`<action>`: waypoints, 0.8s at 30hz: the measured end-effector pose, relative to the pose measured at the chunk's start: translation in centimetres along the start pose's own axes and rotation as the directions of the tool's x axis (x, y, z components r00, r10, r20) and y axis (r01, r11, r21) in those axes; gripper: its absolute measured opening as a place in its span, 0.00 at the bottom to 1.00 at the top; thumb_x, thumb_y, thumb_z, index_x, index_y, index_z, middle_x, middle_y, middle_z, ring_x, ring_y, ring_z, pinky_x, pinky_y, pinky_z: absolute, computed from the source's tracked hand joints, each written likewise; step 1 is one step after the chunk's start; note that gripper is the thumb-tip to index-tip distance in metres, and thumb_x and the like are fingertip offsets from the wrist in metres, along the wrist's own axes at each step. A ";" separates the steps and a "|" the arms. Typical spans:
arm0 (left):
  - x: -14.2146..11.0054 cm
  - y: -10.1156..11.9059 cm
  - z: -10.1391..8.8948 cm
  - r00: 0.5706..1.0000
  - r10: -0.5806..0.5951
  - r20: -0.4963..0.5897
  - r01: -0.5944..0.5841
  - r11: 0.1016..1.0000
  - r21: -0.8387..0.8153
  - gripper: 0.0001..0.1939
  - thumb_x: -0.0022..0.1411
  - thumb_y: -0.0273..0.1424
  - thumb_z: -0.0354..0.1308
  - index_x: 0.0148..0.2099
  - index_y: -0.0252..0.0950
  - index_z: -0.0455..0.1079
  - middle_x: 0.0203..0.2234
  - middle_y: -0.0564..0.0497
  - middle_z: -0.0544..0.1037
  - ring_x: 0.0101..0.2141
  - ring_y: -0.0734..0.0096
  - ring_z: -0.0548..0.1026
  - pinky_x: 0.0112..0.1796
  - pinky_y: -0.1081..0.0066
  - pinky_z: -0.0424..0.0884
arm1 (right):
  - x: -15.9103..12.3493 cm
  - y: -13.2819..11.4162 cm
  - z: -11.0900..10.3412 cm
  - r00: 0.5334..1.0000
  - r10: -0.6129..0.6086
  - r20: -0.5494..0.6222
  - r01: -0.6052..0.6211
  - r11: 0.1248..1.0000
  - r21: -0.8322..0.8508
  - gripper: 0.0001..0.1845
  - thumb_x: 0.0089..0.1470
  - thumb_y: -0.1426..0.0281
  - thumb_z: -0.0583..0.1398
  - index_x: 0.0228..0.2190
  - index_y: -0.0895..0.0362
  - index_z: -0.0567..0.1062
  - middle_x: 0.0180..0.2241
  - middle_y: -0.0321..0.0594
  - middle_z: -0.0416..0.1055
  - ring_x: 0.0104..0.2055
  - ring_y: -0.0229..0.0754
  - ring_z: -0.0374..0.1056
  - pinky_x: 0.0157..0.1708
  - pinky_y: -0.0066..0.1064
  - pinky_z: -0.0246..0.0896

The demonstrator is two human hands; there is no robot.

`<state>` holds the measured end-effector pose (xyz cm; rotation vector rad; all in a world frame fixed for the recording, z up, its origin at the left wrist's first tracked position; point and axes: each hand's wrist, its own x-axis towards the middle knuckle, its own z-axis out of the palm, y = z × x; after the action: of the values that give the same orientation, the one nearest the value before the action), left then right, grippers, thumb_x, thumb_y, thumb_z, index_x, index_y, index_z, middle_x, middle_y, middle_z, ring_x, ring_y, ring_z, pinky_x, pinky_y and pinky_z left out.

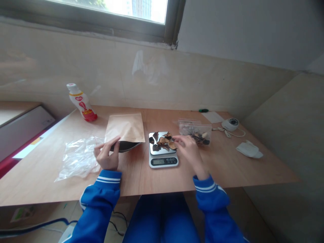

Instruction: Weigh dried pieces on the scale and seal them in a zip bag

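The dried pieces (162, 141) lie between your hands, spread over the pan of the scale (164, 165) at the middle of the table (141, 182). Taking the scale as the clock's centre, your left hand (108, 157) is at 9 o'clock, thumb and fingers gripping the near edge of the paper bag (126, 126) at 10 o'clock. Your right hand (188, 150) is at 3 o'clock, its fingertips drawn together at the pan's edge; you cannot tell from this view whether they pinch a piece. The pieces are brown to tan, curled and rough, some like shallow cups. The pan is square, shiny metal; the scale's body is pale, its display too small to read. The bag is flat, matte brown, its dark mouth open toward you. At 2 o'clock, partly behind your right hand, sits a clear zip bag (196, 131) with dark and pale pieces inside. Beyond your left hand at 9 o'clock lies a crumpled clear bag (78, 158), and a red-and-white bottle (82, 103) stands at 10. Farther out at 2 are a white camera (230, 124) with its cable and a paper sheet (212, 117); a folded white cloth or tissue (249, 149) lies at 3.
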<state>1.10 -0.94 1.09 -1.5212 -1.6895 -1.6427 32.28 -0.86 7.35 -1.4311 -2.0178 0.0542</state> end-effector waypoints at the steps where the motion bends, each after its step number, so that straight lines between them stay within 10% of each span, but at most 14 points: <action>1: 0.0 0.0 0.0 1.000 -0.004 0.001 0.004 1.000 -0.002 0.09 0.60 0.34 0.60 0.43 0.43 0.78 0.34 0.50 0.82 0.35 0.64 0.71 0.40 0.65 0.67 | 1.8 -0.7 0.3 0.999 -0.024 0.048 0.023 0.999 0.026 0.12 0.56 0.76 0.56 0.40 0.53 0.76 0.34 0.38 0.76 0.39 0.43 0.67 0.42 0.34 0.59; 6: 0.2 0.1 0.0 1.000 0.000 0.008 0.000 1.000 -0.014 0.09 0.60 0.33 0.59 0.43 0.43 0.77 0.33 0.50 0.82 0.35 0.64 0.70 0.42 0.63 0.66 | 8.1 -2.8 2.8 0.939 -0.046 0.341 0.076 0.994 -0.075 0.13 0.53 0.80 0.60 0.38 0.54 0.76 0.35 0.40 0.75 0.40 0.42 0.67 0.43 0.33 0.57; 11: 0.2 0.1 -0.1 0.999 0.049 -0.004 -0.049 0.998 -0.038 0.09 0.59 0.31 0.60 0.43 0.44 0.77 0.33 0.51 0.82 0.34 0.64 0.70 0.43 0.63 0.65 | 8.3 -3.1 2.6 0.911 -0.026 0.412 0.075 0.992 -0.105 0.15 0.53 0.81 0.57 0.40 0.54 0.76 0.34 0.39 0.76 0.42 0.44 0.67 0.46 0.37 0.54; 24: 0.3 0.2 -0.7 0.996 0.020 0.090 -0.027 0.997 0.075 0.11 0.60 0.31 0.58 0.44 0.43 0.76 0.41 0.51 0.81 0.39 0.63 0.74 0.48 0.61 0.61 | -4.0 -2.6 -2.9 0.970 0.214 0.115 -0.236 0.942 0.239 0.15 0.57 0.71 0.51 0.37 0.52 0.77 0.40 0.41 0.77 0.44 0.47 0.71 0.46 0.41 0.63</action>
<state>0.91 -1.42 1.65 -1.5934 -1.7518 -1.5015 32.40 -6.23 8.68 -1.5080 -1.8283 0.4636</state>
